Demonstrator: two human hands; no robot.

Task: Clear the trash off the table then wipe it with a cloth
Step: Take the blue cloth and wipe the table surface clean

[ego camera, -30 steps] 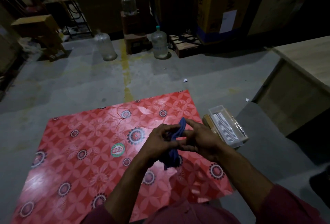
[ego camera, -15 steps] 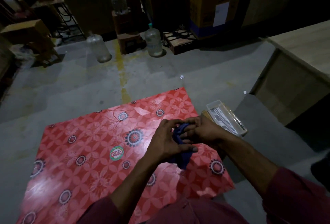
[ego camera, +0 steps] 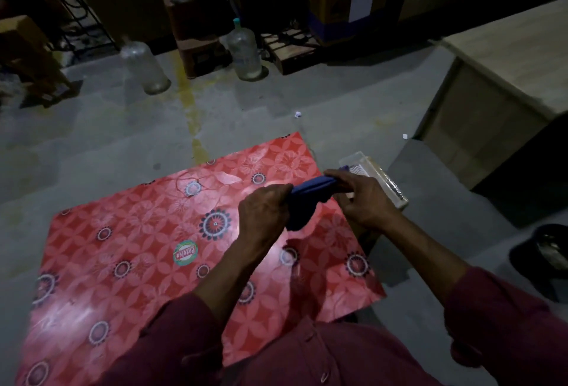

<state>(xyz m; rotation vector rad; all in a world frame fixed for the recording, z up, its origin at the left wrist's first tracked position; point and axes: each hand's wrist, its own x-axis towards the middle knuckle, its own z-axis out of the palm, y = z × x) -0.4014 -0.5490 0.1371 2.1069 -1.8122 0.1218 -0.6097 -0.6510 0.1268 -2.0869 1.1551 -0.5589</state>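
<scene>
Cloth: the blue cloth [ego camera: 310, 193] is stretched between both hands, above the right part of the red flowered bench [ego camera: 129, 250].
Left hand [ego camera: 266, 212]: grips the cloth's left end.
Right hand [ego camera: 361, 198]: pinches its right end.

We get a dim, grainy head view. Light falls from above onto the frame center: glare patches on the glossy red table [ego camera: 129, 250], hand shadows on it lower center. Top edge and right side go near black. Edges bow from the wide lens; overall soft.
</scene>
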